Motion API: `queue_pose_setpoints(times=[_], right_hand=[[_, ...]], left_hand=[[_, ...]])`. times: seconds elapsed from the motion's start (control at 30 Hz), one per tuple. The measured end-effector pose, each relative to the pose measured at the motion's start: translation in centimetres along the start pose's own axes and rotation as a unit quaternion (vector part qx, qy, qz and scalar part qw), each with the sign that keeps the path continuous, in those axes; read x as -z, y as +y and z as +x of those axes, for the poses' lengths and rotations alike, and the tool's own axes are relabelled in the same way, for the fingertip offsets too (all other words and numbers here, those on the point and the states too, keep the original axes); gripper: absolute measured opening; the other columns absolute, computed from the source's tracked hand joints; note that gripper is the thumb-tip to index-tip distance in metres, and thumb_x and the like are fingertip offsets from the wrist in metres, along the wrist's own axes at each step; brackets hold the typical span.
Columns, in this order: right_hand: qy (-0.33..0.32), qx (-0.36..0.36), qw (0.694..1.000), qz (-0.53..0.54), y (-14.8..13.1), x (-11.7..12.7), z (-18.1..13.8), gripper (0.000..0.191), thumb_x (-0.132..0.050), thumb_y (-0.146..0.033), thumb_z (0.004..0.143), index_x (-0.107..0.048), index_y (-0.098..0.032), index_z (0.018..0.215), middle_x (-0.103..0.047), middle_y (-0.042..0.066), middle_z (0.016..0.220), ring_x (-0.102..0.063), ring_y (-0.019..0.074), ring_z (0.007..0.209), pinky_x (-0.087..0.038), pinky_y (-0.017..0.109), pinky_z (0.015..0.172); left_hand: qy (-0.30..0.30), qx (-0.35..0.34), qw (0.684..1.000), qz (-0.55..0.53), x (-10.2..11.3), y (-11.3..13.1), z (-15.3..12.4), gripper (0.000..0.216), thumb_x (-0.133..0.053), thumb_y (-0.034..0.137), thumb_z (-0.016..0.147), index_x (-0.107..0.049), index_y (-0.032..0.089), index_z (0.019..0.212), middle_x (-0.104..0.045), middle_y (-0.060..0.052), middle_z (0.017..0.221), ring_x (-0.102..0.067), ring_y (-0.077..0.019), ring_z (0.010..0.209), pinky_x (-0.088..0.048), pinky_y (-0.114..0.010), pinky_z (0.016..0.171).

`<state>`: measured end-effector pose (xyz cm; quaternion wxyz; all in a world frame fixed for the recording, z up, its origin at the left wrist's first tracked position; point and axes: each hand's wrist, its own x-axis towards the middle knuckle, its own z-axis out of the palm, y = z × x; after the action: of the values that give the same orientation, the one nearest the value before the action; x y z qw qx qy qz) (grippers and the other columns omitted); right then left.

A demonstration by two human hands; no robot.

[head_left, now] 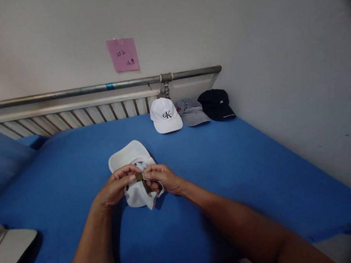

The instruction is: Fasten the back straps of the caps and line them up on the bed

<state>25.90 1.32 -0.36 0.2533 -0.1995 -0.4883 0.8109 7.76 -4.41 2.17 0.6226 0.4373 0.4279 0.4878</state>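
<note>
A white baseball cap (133, 154) lies tipped over on the blue sheet, its brim toward the upper left and its inside partly showing. My left hand (115, 185) pinches the cap's back strap beside a small brownish buckle (139, 177). From the other side, my right hand (165, 179) grips the strap between thumb and fingers, close to that buckle. Some right fingertips reach behind the strap, so they are partly hidden. Whether the strap is fastened I cannot tell.
Along the wall sit a white cap with black letters (164, 115), a grey cap (191, 112) and a black cap (216, 104). A beige cap (13, 244) is cut off at lower left. Behind the blue sheet (221, 161) run a radiator (100, 114) and metal pipe (137, 82).
</note>
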Motion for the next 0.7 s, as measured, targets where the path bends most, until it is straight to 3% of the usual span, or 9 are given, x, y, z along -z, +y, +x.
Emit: queue_pose_setpoints(times=[0.2,0.4,0.7], right_hand=[[-0.007,0.01,1.0,0.006,-0.3,-0.2,-0.1,0.017,-0.066,-0.03,0.072,-0.058,-0.015,0.074,-0.056,-0.005,0.055,-0.044,0.0047,0.038,-0.035,0.017,0.036],[-0.053,-0.044,0.997,0.019,-1.1,-0.2,0.0,0.019,-0.068,-0.029,0.067,-0.055,-0.015,0.072,-0.055,-0.006,0.052,-0.041,0.0036,0.035,-0.033,0.016,0.033],[-0.03,-0.017,0.999,0.012,-0.8,-0.5,-0.2,0.019,-0.067,-0.03,0.069,-0.055,-0.015,0.072,-0.055,-0.006,0.054,-0.043,0.0041,0.037,-0.034,0.016,0.034]], left_hand=[[0.008,0.0,1.0,0.012,0.1,-0.1,0.1,0.027,-0.076,0.037,0.066,-0.07,0.016,0.082,-0.068,-0.004,0.071,-0.058,-0.0149,0.062,-0.043,-0.024,0.059],[0.008,0.0,1.0,0.022,0.1,-0.1,0.1,0.031,-0.076,0.041,0.064,-0.069,0.016,0.081,-0.065,-0.003,0.069,-0.057,-0.0137,0.064,-0.041,-0.022,0.06],[-0.005,-0.011,1.0,0.024,0.1,-0.5,0.2,0.03,-0.079,0.039,0.065,-0.067,0.017,0.08,-0.065,-0.001,0.069,-0.057,-0.0128,0.064,-0.041,-0.021,0.062]])
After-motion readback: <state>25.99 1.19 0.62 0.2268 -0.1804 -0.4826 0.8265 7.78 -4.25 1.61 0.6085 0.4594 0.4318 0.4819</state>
